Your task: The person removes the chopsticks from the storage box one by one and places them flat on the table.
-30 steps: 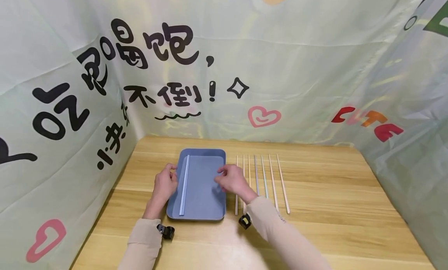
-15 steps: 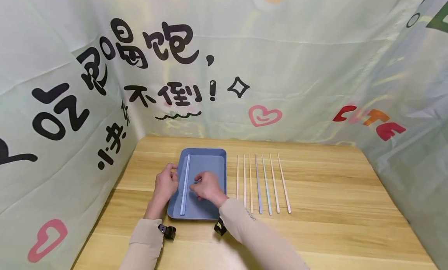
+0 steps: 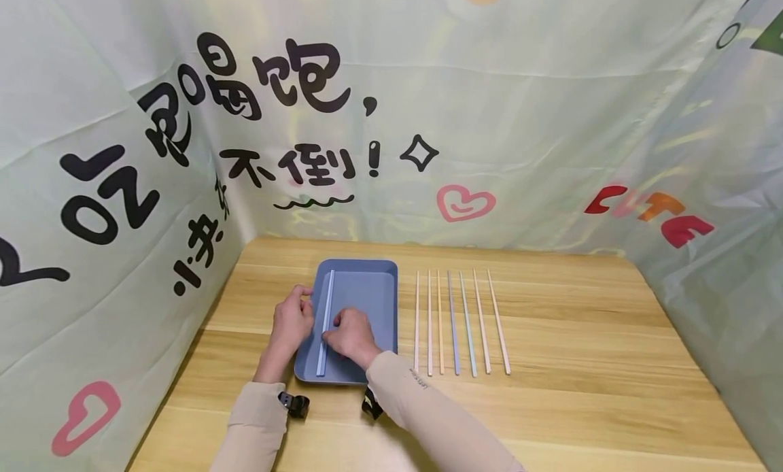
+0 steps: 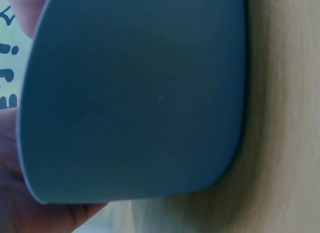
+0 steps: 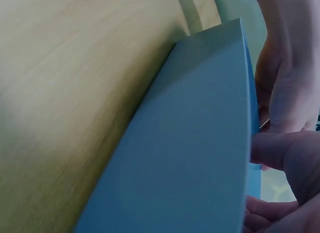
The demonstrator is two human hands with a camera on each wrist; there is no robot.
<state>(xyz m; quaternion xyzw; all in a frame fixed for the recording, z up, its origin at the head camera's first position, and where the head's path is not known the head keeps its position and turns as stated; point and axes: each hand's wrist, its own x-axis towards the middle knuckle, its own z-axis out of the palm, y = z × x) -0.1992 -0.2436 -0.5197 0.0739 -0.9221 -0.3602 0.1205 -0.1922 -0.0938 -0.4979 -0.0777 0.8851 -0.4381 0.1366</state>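
Observation:
A blue-grey rectangular tray (image 3: 370,298) lies on the wooden table, with two pale blue chopsticks (image 3: 328,298) side by side lengthwise near its left wall. My left hand (image 3: 290,326) holds the tray's left rim, thumb and index finger at the edge. Reaching over the front of the tray, my right hand (image 3: 353,336) has its thumb tip at the chopsticks and its other fingers bent. Both wrist views look onto the tray's outer wall (image 4: 135,103). In the right wrist view the right hand (image 5: 295,165) reaches past the rim, and its fingertips are partly hidden.
Right of the tray, several chopsticks in pink, yellow, purple and blue, including a blue chopstick (image 3: 467,326), lie apart in a row. A printed cloth (image 3: 520,118) walls off the back and both sides of the table (image 3: 581,363).
My right hand has moved left from the tray's right rim to the pale blue chopsticks inside it. The left hand has stayed at the left rim.

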